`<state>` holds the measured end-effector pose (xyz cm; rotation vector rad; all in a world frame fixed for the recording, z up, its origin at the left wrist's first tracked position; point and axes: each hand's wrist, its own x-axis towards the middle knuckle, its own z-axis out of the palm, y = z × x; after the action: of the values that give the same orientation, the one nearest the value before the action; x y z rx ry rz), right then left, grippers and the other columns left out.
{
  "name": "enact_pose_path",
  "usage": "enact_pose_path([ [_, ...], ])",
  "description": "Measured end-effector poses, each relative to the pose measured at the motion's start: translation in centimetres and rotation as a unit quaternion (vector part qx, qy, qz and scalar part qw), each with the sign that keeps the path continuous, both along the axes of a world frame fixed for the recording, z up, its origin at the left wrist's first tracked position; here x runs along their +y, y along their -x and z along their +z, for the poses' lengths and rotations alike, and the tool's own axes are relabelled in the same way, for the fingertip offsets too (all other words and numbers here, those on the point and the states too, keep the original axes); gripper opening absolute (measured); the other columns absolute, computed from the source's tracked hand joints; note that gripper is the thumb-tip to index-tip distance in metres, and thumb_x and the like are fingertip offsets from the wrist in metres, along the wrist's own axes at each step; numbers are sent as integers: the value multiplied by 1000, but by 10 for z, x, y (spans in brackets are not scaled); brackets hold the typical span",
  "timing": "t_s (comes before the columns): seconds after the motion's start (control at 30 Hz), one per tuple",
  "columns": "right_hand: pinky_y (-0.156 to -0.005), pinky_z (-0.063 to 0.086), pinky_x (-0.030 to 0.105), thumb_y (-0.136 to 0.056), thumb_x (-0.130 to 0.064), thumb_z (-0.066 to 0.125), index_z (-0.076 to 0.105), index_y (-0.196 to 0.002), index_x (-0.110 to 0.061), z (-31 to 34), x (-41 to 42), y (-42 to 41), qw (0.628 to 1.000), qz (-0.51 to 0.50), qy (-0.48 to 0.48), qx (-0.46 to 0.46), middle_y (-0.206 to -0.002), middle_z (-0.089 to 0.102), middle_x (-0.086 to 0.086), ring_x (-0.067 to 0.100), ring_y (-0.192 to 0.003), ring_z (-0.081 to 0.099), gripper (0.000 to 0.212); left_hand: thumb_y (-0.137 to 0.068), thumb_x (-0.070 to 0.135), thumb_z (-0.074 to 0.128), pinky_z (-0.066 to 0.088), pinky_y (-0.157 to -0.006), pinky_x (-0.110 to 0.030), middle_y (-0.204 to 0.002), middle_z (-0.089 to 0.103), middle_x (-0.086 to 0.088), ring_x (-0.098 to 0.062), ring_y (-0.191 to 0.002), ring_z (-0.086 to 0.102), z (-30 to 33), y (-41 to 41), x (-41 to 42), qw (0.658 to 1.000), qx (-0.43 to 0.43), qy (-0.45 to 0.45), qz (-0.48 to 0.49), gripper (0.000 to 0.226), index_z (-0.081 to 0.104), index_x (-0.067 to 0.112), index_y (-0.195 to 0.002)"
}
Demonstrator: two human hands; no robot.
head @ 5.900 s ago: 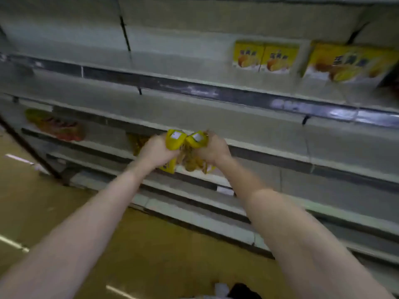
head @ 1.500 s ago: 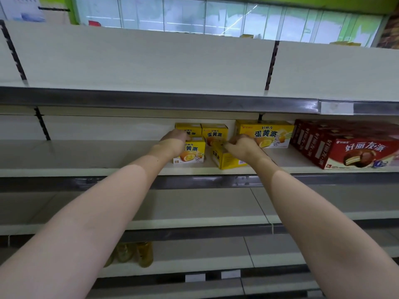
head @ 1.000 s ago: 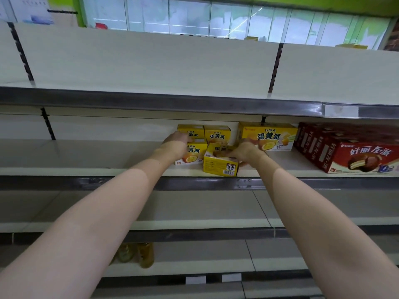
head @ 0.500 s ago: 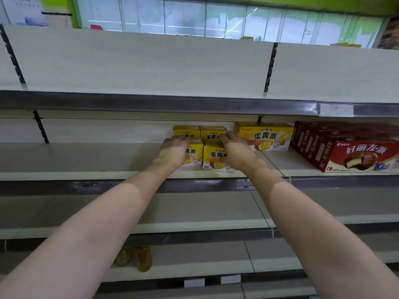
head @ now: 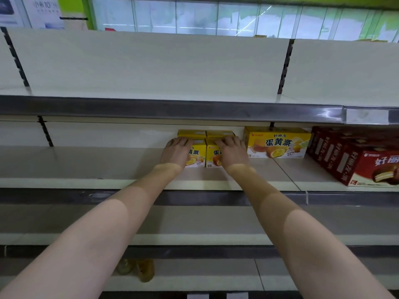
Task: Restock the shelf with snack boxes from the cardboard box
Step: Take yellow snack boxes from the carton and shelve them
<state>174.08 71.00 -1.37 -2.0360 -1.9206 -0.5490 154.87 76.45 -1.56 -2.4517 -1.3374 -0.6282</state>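
Yellow cardboard sits under both palms at the middle of the frame: the left hand [head: 177, 153] lies with fingers straight over the top front edge of the left small box [head: 195, 155], and the right hand [head: 232, 152] lies the same way on the right small box [head: 212, 156], neither hand curled round anything. The two boxes stand upright, touching side by side, faces toward the camera, directly ahead of the hands and between them and the back row [head: 205, 133], where two more small yellow boxes show only their tops just behind. The relation that matters is this front-to-back line: each box lies straight beyond its own hand, so a push would run toward the back panel, and both hands are equally near, one per box. Whether the front pair already touches the back pair cannot be told. The step looks like squaring the pair into place, with the placing nearly done. Counted outward: four small yellow boxes in a two-by-two block; one wide yellow box [head: 277, 142] just right of them, long axis across the shelf [head: 86, 165]; a row of red boxes [head: 354, 160] at the right edge, at least five, the far ones too dim to count. Two amber jars [head: 138, 269] stand low in the frame. The cardboard supply box is out of view.
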Motion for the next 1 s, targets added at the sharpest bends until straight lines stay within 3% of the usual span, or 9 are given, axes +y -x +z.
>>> enact_pose_path([
  [0.1,-116,25,50,-91,-36,65,44,-144,-26,-3,10,0,1000,-8,-2,-4,-145,42,11,36,-139,29,58,-92,14,64,21,-118,-38,-150,44,-8,-27,-140,37,-1,-3,8,1000,-3,-1,-15,60,39,16,-147],
  [0.3,-115,24,51,-94,-30,60,43,-143,-19,-1,16,7,999,-33,-11,-25,-145,40,17,39,-140,28,53,-87,7,68,19,-118,-40,-147,48,-10,-28,-138,40,-2,-3,20,998,-35,10,-55,60,46,14,-143],
  [0.47,-113,25,51,-93,-37,63,42,-142,-21,-2,11,14,997,-75,4,-24,-145,41,14,37,-137,32,57,-88,8,68,12,-121,-43,-149,46,-11,-29,-141,36,-2,0,19,997,-41,27,-68,60,45,14,-144],
  [0.57,-114,23,50,-92,-27,64,41,-143,-21,0,10,23,997,-81,6,-2,-147,41,13,36,-139,32,56,-89,15,69,4,-124,-47,-150,43,-10,-28,-145,29,1,1,15,999,-11,18,-45,62,43,17,-145],
  [0.63,-114,22,49,-90,-21,64,40,-143,-21,0,7,27,997,-76,3,13,-148,39,12,35,-140,29,58,-90,12,65,10,-123,-44,-147,44,-8,-28,-143,31,3,1,6,999,-27,-3,-41,62,43,24,-147],
  [0.8,-117,22,46,-95,-17,55,38,-146,-19,0,-29,35,994,-75,34,70,-153,31,13,34,-143,24,55,-95,15,55,38,-104,-40,-146,46,-7,-33,-130,46,10,7,-24,999,-17,28,-42,55,41,26,-147],
  [0.9,-115,27,47,-90,-10,56,40,-146,-18,-3,-63,35,993,-75,16,93,-148,37,14,35,-138,32,59,-92,14,55,45,-75,-36,-117,62,-10,-34,-102,60,9,8,-43,996,-42,46,-70,29,58,19,-120],
  [1.0,-106,37,44,-90,-9,57,46,-140,-15,-9,-102,32,989,-89,-4,120,-140,45,17,37,-129,40,51,-90,9,55,47,-66,-35,-98,64,-10,-33,-87,64,5,-1,-73,987,-66,64,-129,19,64,16,-105],
])
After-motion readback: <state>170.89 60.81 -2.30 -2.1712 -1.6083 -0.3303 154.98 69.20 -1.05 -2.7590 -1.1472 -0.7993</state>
